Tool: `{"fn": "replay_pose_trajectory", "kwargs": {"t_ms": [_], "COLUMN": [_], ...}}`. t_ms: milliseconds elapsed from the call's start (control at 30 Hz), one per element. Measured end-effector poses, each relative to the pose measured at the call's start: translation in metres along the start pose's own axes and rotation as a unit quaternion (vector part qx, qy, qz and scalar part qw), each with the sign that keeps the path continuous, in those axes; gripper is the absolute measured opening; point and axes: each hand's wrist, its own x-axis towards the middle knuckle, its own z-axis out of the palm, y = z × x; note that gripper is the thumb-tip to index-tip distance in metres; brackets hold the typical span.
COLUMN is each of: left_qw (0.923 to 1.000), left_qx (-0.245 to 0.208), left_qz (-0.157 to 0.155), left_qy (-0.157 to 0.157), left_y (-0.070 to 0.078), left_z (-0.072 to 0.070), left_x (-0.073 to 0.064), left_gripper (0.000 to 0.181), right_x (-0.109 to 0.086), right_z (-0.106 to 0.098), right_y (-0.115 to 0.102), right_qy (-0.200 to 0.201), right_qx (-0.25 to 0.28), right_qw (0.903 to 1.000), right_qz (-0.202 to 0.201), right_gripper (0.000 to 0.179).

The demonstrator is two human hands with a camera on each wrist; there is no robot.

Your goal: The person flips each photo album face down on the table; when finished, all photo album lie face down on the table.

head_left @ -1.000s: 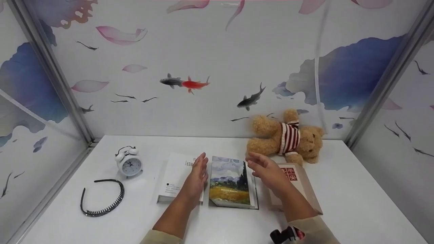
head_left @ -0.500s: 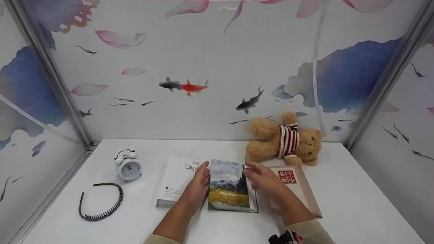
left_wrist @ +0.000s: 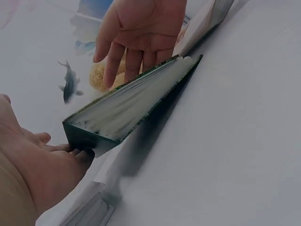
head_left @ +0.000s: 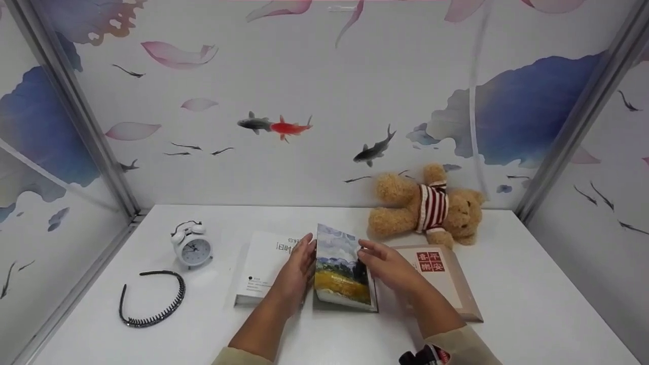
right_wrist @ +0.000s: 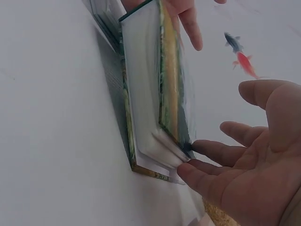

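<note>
While the left hand (head_left: pixel 294 274) has its outstretched fingers at the spine of the photo album (head_left: pixel 342 268), the right hand (head_left: pixel 390 266) touches the opposite, page-edge side with fingers spread; neither is wrapped round it. The album is tilted between them, its spine side raised off the worktop (head_left: pixel 152 347), between the white book (head_left: pixel 253 271) and the brown book (head_left: pixel 448 284). The step in hand looks like tipping the album up to take it from both sides. The next move probably calls for even inward pressure, keeping covers and pages together so that the loose page-edge side does not fan apart.
</note>
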Motion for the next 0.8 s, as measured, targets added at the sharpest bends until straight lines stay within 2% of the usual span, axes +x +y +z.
{"fn": "replay_pose_trajectory", "kwargs": {"t_ms": [167, 300, 400, 533, 633, 800], "left_qw": [0.9996, 0.9991, 0.9987, 0.9977, 0.9963, 0.9945], "left_qx": [-0.011, -0.005, -0.007, -0.027, -0.040, -0.039], "left_qz": [0.023, 0.040, 0.047, 0.056, 0.068, 0.085], "left_qy": [-0.010, -0.014, -0.019, -0.027, -0.035, -0.046], "left_y": [0.008, 0.012, 0.014, 0.017, 0.019, 0.022], "left_z": [0.007, 0.012, 0.015, 0.017, 0.019, 0.021], "left_x": [-0.002, -0.005, -0.007, -0.009, -0.010, -0.012], "left_gripper": [0.069, 0.067, 0.067, 0.068, 0.068, 0.068], "right_x": [-0.003, -0.008, -0.013, -0.018, -0.021, -0.023], "right_z": [0.005, 0.012, 0.015, 0.018, 0.020, 0.020], "right_y": [-0.009, -0.016, -0.022, -0.030, -0.034, -0.035], "right_qy": [-0.041, -0.050, -0.054, -0.068, -0.066, -0.036], "right_qx": [0.071, 0.050, 0.047, 0.071, 0.093, 0.119], "right_qw": [0.9966, 0.9973, 0.9958, 0.9884, 0.9834, 0.9818], "right_qz": [-0.011, -0.022, -0.056, -0.116, -0.142, -0.144], "right_gripper": [0.068, 0.068, 0.068, 0.066, 0.064, 0.067]}}
